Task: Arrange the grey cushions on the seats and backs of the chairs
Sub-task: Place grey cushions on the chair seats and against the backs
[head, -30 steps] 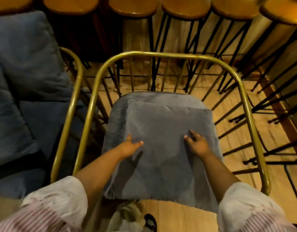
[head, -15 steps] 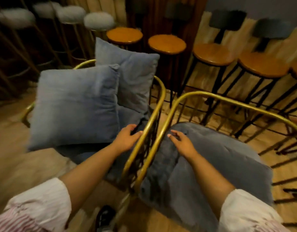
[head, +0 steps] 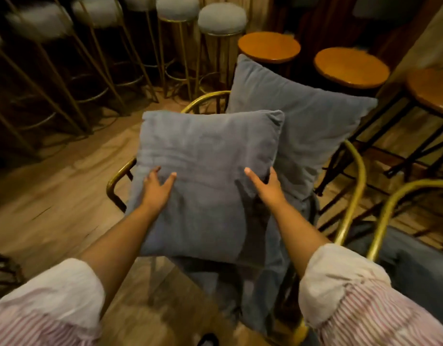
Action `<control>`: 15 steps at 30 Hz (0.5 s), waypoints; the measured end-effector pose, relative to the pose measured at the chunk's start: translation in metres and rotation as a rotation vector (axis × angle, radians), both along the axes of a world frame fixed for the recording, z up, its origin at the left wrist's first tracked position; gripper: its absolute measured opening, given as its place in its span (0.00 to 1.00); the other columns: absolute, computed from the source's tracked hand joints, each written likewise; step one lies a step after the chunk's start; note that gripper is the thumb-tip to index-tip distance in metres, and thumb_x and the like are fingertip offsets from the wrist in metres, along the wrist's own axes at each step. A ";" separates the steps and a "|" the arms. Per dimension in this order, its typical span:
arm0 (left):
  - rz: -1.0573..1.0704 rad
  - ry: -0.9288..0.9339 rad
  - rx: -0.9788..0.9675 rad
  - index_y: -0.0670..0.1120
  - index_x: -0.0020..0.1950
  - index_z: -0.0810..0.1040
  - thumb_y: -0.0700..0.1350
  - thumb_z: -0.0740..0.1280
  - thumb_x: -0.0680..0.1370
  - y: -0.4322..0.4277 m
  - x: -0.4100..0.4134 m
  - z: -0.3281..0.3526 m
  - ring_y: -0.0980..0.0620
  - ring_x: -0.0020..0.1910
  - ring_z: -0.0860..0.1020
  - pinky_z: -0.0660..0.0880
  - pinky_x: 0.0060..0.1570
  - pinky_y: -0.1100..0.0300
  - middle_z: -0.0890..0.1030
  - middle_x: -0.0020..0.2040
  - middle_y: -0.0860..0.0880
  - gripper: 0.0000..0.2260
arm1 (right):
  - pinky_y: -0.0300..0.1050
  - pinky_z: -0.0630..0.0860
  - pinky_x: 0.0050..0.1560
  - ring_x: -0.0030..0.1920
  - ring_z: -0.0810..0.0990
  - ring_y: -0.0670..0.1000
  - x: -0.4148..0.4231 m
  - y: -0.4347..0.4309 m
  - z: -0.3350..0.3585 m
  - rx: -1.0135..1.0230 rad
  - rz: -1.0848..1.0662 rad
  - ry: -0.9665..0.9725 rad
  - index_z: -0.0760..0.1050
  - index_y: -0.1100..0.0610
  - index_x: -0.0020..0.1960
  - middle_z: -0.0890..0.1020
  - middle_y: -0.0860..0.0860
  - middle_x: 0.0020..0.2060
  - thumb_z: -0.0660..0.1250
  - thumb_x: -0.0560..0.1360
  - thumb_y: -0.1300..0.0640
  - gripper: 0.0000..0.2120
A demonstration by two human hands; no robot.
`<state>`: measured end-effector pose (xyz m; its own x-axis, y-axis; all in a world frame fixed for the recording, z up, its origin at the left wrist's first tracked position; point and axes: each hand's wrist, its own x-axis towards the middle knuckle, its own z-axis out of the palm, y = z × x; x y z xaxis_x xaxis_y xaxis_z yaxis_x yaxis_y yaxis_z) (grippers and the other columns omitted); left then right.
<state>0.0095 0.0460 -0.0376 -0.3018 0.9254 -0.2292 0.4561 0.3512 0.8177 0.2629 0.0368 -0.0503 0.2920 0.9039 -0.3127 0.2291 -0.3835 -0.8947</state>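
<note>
While striped sleeves [head: 53,308] frame the near edge, the left hand [head: 156,188] and right hand [head: 267,187] lie spread, fingers apart, flat on the front cushion [head: 208,171]. It stands tilted on a gold chair [head: 115,181], overlapping a second cushion [head: 302,121] behind. A wood floor [head: 53,183] extends to padded stools [head: 221,20] and wooden stools [head: 269,46].

head cam: my only view | faces forward-down | close over both hands [head: 210,188] | no overlap
</note>
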 end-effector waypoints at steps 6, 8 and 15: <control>-0.121 0.070 -0.221 0.58 0.77 0.47 0.71 0.60 0.69 0.074 -0.064 -0.041 0.42 0.78 0.53 0.54 0.75 0.41 0.51 0.80 0.45 0.42 | 0.74 0.48 0.69 0.76 0.53 0.61 -0.031 0.039 -0.034 -0.197 -0.169 -0.250 0.45 0.45 0.77 0.53 0.53 0.78 0.67 0.55 0.24 0.59; -0.127 0.069 -0.267 0.59 0.77 0.44 0.73 0.61 0.66 0.087 -0.068 -0.045 0.40 0.78 0.51 0.52 0.75 0.41 0.48 0.80 0.45 0.46 | 0.74 0.50 0.69 0.76 0.54 0.60 -0.031 0.049 -0.046 -0.190 -0.191 -0.242 0.45 0.43 0.76 0.55 0.53 0.77 0.68 0.54 0.25 0.59; -0.036 -0.106 -0.347 0.59 0.77 0.42 0.77 0.67 0.49 0.107 -0.090 -0.073 0.40 0.76 0.59 0.60 0.73 0.43 0.55 0.79 0.45 0.63 | 0.66 0.60 0.71 0.72 0.64 0.62 -0.025 0.071 -0.071 -0.205 -0.244 -0.098 0.48 0.41 0.75 0.62 0.54 0.75 0.68 0.47 0.21 0.63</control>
